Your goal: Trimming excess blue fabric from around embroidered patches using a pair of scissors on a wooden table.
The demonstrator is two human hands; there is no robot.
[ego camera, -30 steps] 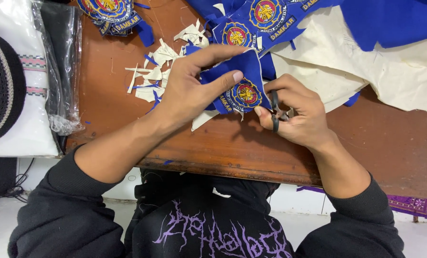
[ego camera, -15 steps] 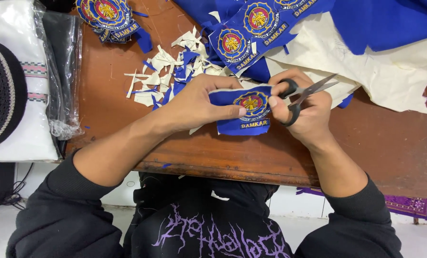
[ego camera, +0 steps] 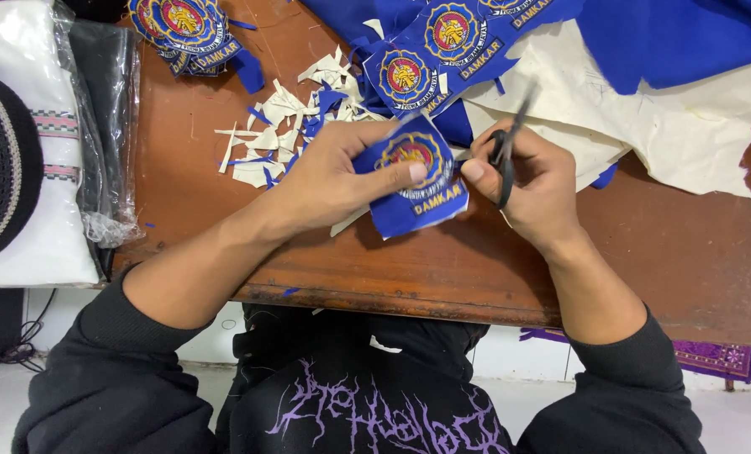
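My left hand (ego camera: pixel 342 172) pinches a blue embroidered patch (ego camera: pixel 417 181) with a round red and yellow emblem, holding it just above the brown wooden table (ego camera: pixel 409 269). My right hand (ego camera: pixel 531 181) grips black-handled scissors (ego camera: pixel 508 139), blades pointing up and away, right beside the patch's right edge. Behind both hands lies a blue cloth sheet (ego camera: pixel 451 42) bearing more uncut emblems of the same kind.
White and blue offcuts (ego camera: pixel 283 139) litter the table behind my left hand. A stack of cut patches (ego camera: pixel 182 29) sits at the far left. Cream backing fabric (ego camera: pixel 669 126) spreads to the right. A black knitted cap (ego camera: pixel 1 164) and plastic-wrapped cloth (ego camera: pixel 98 126) lie left of the table.
The patch has been turned in my left hand and lifted a little nearer. The scissors have swung from lying sideways to pointing up and away, beside the patch's right edge.
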